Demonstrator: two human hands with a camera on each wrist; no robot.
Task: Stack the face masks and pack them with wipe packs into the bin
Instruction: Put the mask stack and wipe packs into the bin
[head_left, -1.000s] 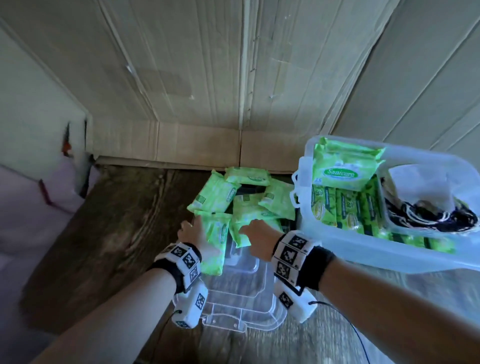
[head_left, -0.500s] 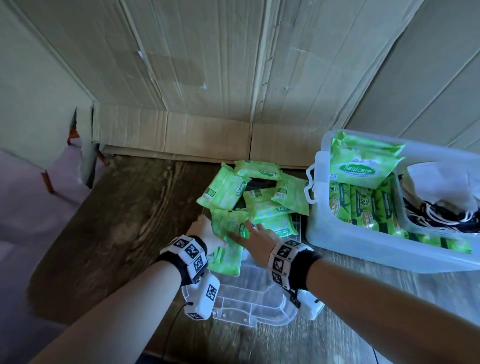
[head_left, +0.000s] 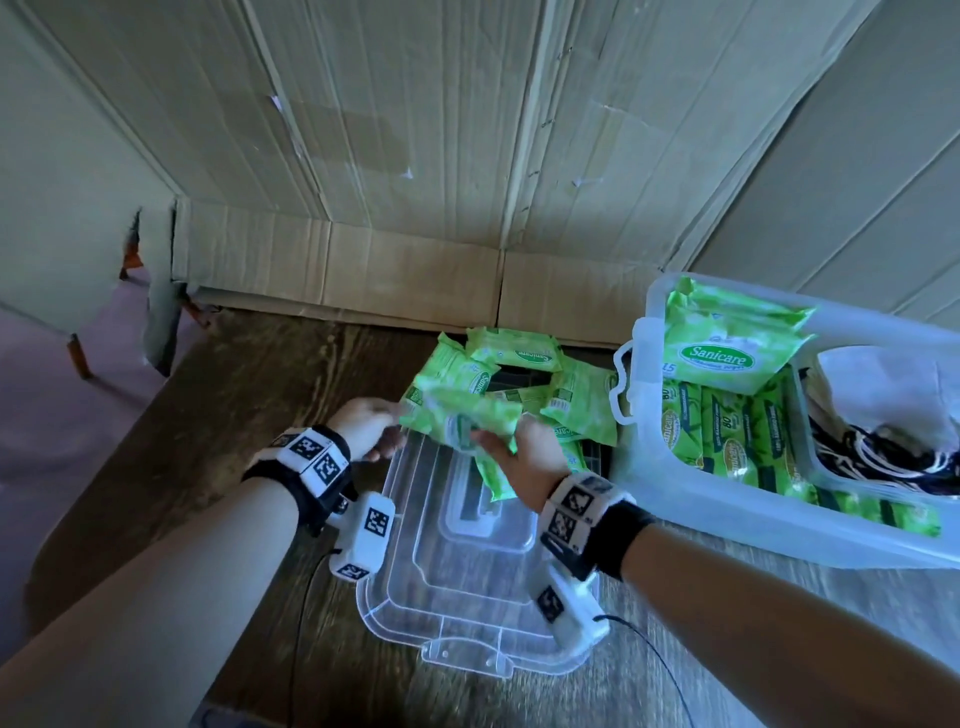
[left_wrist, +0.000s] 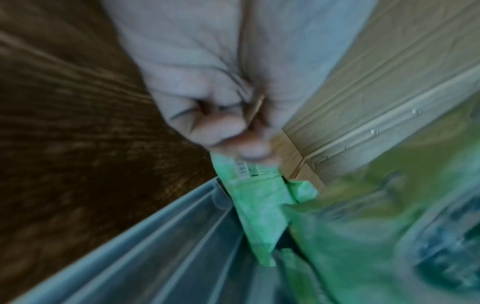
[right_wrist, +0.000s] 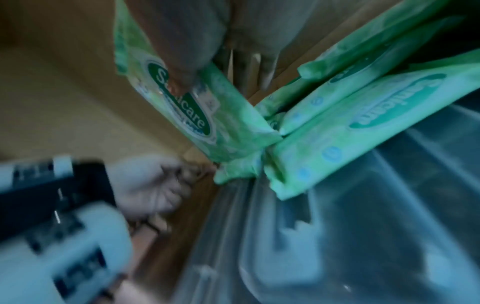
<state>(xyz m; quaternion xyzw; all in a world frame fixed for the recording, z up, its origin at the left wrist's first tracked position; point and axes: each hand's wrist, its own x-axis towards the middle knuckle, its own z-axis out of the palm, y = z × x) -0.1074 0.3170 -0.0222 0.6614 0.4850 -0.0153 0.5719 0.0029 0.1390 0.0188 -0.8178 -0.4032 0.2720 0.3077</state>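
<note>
wrists: black bands (head_left: 317, 488) | white marker-coded camera pods (head_left: 363, 535) | thin black cables (head_left: 660, 660)

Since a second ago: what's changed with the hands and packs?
The right hand has picked a wipe pack off the pile and holds it raised above the clear lid. The left hand now pinches another pack's corner. The bin, its packed wipes and the lid stayed put.
</note>
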